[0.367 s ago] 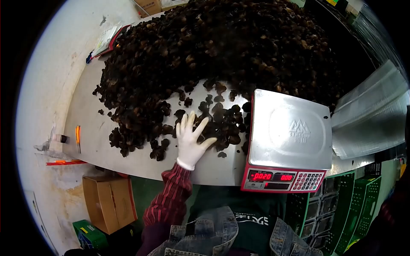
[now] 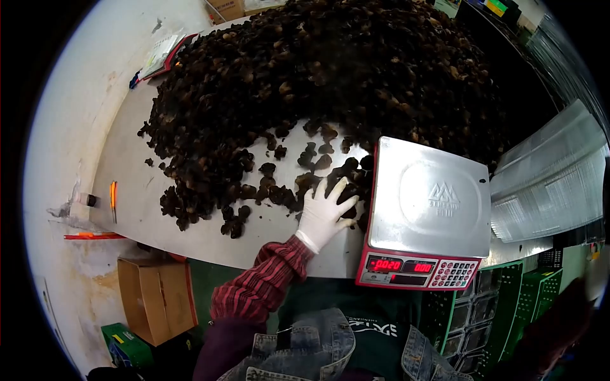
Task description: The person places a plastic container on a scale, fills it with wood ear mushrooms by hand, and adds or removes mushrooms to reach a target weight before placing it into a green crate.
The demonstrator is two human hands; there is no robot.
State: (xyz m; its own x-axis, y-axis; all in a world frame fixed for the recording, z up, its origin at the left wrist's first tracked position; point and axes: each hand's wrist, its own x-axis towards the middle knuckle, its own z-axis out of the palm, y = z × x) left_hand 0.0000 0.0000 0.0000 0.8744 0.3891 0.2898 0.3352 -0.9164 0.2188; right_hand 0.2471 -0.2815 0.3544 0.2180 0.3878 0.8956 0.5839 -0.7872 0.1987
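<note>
My left hand (image 2: 325, 216), in a white glove, lies with its fingers spread over loose dark wood ear mushrooms (image 2: 279, 193) on the metal table (image 2: 254, 244). Its fingertips touch some of the pieces left of the scale (image 2: 432, 197). The scale's steel plate bears only a small dark scrap near its right edge, and its red display is lit. A large heap of wood ear mushrooms (image 2: 305, 70) covers the back of the table. At the far right edge, a pale blurred part of my right hand (image 2: 596, 279) shows beyond a dark sleeve; its fingers cannot be made out.
Stacked clear plastic trays (image 2: 549, 178) lean right of the scale. Green crates (image 2: 518, 305) stand below the table at right. A cardboard box (image 2: 155, 295) is below at left. An orange-handled tool (image 2: 114, 200) and a red-edged folder (image 2: 168, 60) lie along the left side.
My left hand has moved right, toward the scale, over the loose mushrooms. On the right, my sleeve and the edge of my right hand have come further into view.
</note>
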